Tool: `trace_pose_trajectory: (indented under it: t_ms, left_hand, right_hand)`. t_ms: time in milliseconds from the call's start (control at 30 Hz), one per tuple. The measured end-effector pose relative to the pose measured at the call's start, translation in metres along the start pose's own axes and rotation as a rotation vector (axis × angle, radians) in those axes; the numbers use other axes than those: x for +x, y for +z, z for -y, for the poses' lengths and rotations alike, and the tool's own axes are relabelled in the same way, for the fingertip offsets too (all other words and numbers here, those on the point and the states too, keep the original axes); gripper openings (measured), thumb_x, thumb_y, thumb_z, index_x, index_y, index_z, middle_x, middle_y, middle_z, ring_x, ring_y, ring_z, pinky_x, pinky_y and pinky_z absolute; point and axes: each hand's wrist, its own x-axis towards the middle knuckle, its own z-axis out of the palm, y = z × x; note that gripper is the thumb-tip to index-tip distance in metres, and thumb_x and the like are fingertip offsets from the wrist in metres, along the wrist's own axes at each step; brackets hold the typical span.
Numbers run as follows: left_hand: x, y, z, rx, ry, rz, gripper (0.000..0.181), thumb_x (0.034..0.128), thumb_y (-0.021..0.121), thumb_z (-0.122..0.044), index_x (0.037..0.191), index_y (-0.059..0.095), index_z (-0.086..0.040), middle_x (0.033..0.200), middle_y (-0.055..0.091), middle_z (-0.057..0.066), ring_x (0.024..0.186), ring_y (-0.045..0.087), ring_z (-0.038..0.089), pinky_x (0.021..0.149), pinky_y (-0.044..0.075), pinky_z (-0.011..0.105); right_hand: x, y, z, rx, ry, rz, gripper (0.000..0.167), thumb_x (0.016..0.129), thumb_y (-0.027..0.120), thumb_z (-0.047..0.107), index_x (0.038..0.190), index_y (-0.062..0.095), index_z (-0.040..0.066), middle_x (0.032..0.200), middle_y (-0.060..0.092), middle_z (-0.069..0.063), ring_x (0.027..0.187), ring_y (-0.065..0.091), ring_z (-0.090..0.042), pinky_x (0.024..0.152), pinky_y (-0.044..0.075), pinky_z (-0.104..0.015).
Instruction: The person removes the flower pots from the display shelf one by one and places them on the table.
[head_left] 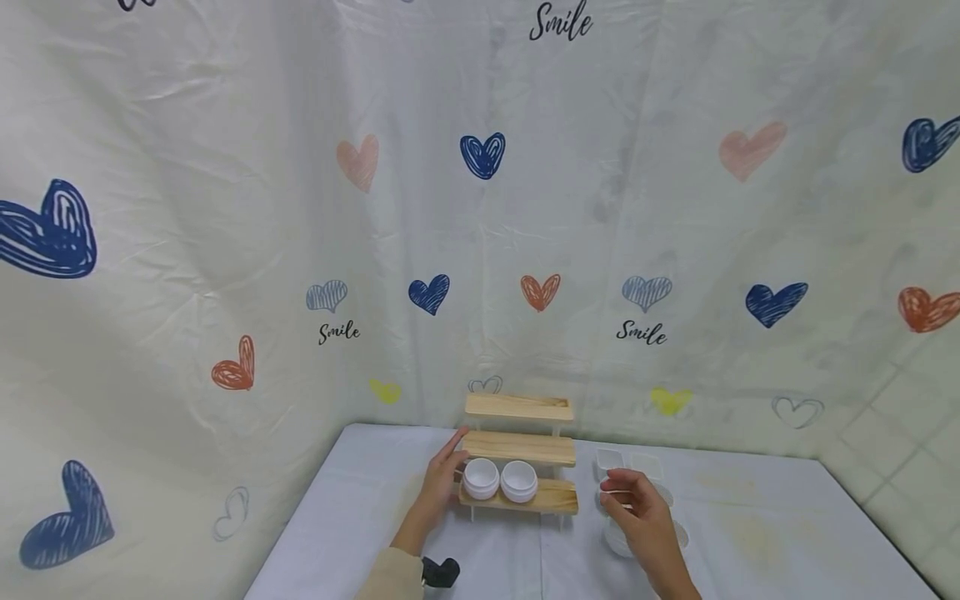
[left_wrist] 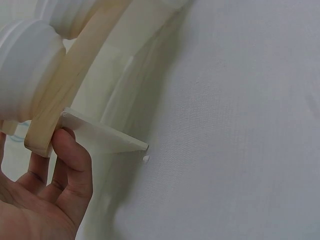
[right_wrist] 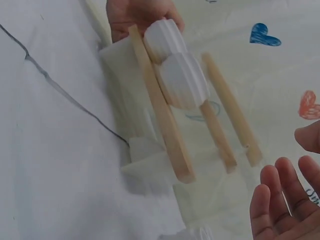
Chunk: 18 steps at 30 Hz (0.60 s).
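The bent fingers of the left hand (head_left: 438, 482) grip the left end of the lowest board of a stepped stand (head_left: 519, 448). The fingers of the right hand (head_left: 637, 507) are loosely bent and apart, with nothing between them; the hand hovers off the stand's right side, over or among clear containers (head_left: 647, 465), partly hidden, so their exact number cannot be told.

The stand's long axis runs left to right, parallel to the far edge of the tabletop (head_left: 750, 500), and its three wooden boards climb away from the person, lowest nearest. Two white bowls, a left one (head_left: 482, 478) and a right one (head_left: 519, 482), sit side by side on the lowest board, left of its middle, mouths up; whether each is a stack is unclear.

Behind hangs a curtain (head_left: 420, 208) printed with hearts; "Smile" reads whole three times in the head view.
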Motion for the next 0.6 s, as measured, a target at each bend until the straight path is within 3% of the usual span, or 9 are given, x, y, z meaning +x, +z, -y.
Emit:
trace_pose_trajectory:
  t_ms: [267,467,600]
  left_hand:
    - [0.000,0.001,0.000,-0.008,0.006,-0.006,0.053,0.1007,0.053,-0.037,0.153,0.046,-0.039,0.111,0.062,0.010,0.094,0.052,0.022,0.074,0.043,0.033]
    - [0.000,0.000,0.001,-0.014,0.001,-0.002,0.053,0.1003,0.054,-0.038,0.153,0.046,-0.040,0.112,0.062,0.010,0.095,0.052,0.022,0.073,0.044,0.033]
    - [0.000,0.001,0.000,-0.023,0.003,0.002,0.053,0.1007,0.053,-0.038,0.153,0.046,-0.040,0.112,0.062,0.010,0.094,0.052,0.022,0.073,0.044,0.034]
  right_hand:
    - [0.002,0.036,-0.005,0.048,-0.023,0.047,0.036,0.088,0.075,0.001,0.122,0.062,0.002,0.109,0.068,-0.015,0.088,0.064,-0.010,0.076,0.053,-0.023]
    - [0.007,0.054,-0.008,0.052,-0.036,0.076,0.041,0.087,0.075,-0.001,0.125,0.061,-0.001,0.110,0.069,-0.013,0.089,0.065,-0.008,0.078,0.053,-0.022]
    - [0.010,0.063,-0.008,0.041,-0.003,0.105,0.044,0.086,0.076,0.000,0.126,0.060,-0.002,0.118,0.067,-0.017,0.094,0.064,-0.011,0.081,0.053,-0.020]
